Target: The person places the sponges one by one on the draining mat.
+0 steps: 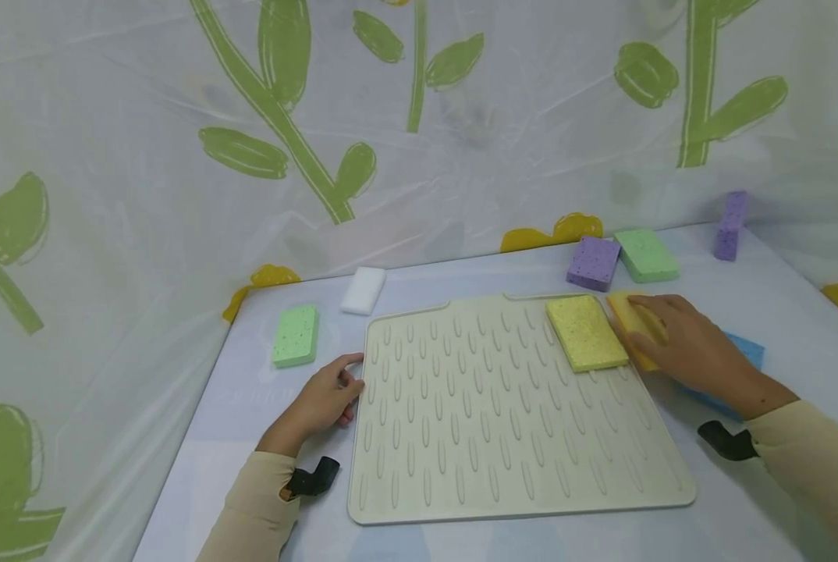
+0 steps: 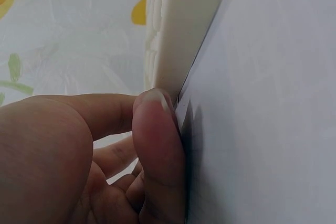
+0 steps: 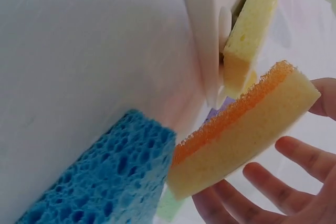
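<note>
mat [image 1: 485, 441] on pale table [image 1: 204, 476], leafy backdrop [image 1: 503, 168]

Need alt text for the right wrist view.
A right hand holds a cream rectangular sponge with a rough orange layer, next to a porous blue sponge. Beyond, a yellow rectangular sponge lies on a cream ridged mat.

Carries, on a pale table [image 1: 475, 538], a cream mat [image 1: 461, 414], a green sponge [image 1: 296, 336] and a white sponge [image 1: 363, 290] near its far left corner, a purple sponge [image 1: 593, 263] beside a second green sponge [image 1: 648, 256] behind it, a second purple sponge [image 1: 731, 226] farther right, and a blue sponge [image 3: 100, 177] at right.
</note>
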### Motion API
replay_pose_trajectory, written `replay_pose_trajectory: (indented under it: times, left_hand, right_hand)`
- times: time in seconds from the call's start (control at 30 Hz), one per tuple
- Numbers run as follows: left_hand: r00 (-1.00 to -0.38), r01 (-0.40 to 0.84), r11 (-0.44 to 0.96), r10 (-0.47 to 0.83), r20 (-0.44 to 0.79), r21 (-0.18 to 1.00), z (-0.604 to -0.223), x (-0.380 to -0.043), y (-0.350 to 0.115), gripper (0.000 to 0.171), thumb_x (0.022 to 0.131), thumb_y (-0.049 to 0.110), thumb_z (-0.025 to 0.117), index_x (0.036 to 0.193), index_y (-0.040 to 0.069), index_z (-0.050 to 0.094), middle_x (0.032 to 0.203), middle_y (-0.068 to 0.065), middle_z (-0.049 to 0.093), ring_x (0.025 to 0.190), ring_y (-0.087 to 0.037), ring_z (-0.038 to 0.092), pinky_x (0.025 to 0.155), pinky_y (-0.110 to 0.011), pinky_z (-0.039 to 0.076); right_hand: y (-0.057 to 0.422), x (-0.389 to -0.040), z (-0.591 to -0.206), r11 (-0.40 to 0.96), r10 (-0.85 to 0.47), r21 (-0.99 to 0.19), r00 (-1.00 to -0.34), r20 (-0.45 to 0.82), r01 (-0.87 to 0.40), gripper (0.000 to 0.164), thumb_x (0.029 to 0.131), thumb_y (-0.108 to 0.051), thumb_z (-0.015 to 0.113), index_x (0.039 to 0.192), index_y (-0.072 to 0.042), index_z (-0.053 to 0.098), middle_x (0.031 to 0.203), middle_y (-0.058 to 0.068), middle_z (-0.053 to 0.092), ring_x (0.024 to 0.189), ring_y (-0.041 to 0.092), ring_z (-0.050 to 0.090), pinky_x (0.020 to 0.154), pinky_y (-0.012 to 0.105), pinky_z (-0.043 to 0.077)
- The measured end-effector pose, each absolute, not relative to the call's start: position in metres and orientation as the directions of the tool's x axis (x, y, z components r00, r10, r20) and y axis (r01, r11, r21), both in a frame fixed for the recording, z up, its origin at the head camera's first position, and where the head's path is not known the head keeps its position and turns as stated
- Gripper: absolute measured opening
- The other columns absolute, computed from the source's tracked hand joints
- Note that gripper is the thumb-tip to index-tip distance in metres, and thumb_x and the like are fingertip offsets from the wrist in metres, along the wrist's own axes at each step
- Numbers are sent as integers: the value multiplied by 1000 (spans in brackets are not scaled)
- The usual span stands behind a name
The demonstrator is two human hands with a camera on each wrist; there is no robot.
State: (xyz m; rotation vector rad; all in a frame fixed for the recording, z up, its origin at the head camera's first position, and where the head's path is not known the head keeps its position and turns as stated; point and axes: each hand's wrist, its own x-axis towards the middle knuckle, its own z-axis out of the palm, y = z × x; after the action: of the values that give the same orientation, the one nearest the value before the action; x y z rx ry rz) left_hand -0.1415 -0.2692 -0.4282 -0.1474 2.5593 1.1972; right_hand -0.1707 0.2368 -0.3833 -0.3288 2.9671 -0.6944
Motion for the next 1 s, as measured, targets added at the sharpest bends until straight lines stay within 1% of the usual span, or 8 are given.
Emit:
replay_pose_trajectory:
  times: [0.17, 0.33, 0.47, 0.57, 0.8, 0.9, 1.0]
  left_hand:
    - [-943, -231, 645, 34, -330, 728, -428, -141, -269, 54, 100, 14, 57, 151, 15, 41, 101, -10, 57, 59, -17, 60, 53, -31, 54]
    - [-944, -229, 642, 35, -327, 732, -427, -142, -269, 54, 100, 15, 57, 151, 15, 41, 101, -10, 56, 59, -17, 60, 53, -32, 54]
    - [-943, -235, 640, 32, -331, 732, -427, -142, -269, 54, 100, 15, 57, 151, 15, 41, 102, -10, 56, 60, -17, 60, 53, -31, 54]
    - [-941, -240, 640, 32, -337, 730, -427, -142, -269, 54, 100, 15, 57, 152, 15, 41, 102, -10, 56, 60, -17, 60, 53, -31, 54]
    - [-946, -224, 643, 38, -323, 732, -425, -143, -268, 54, 99, 14, 57, 151, 15, 41, 99, -10, 57, 59, -17, 60, 53, -32, 54]
    - [-944, -229, 645, 37, -329, 729, -426, -142, -268, 55, 99, 15, 57, 152, 15, 40, 100, -9, 57, 59, -17, 60, 53, -31, 54]
    - [-942, -233, 648, 36, -335, 725, -426, -142, -269, 55, 99, 15, 57, 152, 15, 40, 100, -9, 56, 59, -17, 60, 53, -31, 54]
  right_hand:
    - [232, -168, -381, 891, -228, -407, -973, -22, -200, 68, 102, -42, 53, 152, -1, 34, 148, 35, 31, 128, 58, 39, 97, 74, 37]
    - [225, -163, -378, 903, -237, -366, -971, 9, -224, 65, 101, -39, 56, 151, -2, 37, 147, 33, 35, 127, 57, 42, 96, 72, 40]
    - [218, -158, -377, 909, -244, -347, -970, 9, -232, 66, 101, -42, 56, 151, -4, 38, 148, 32, 36, 127, 55, 43, 95, 70, 42]
    - [214, -155, -375, 913, -253, -326, -967, 22, -246, 66, 100, -41, 58, 151, -4, 39, 147, 31, 38, 127, 54, 45, 92, 69, 45]
    - [205, -147, -372, 910, -287, -283, -953, 100, -304, 61, 97, -35, 63, 148, -5, 45, 145, 27, 42, 123, 51, 49, 80, 64, 51]
    - [200, -144, -371, 912, -297, -265, -950, 99, -313, 61, 97, -35, 63, 148, -7, 45, 145, 27, 42, 123, 50, 50, 78, 63, 53]
    - [195, -141, -369, 911, -305, -262, -948, 94, -319, 60, 97, -35, 63, 148, -8, 46, 146, 26, 42, 124, 50, 50, 80, 63, 53]
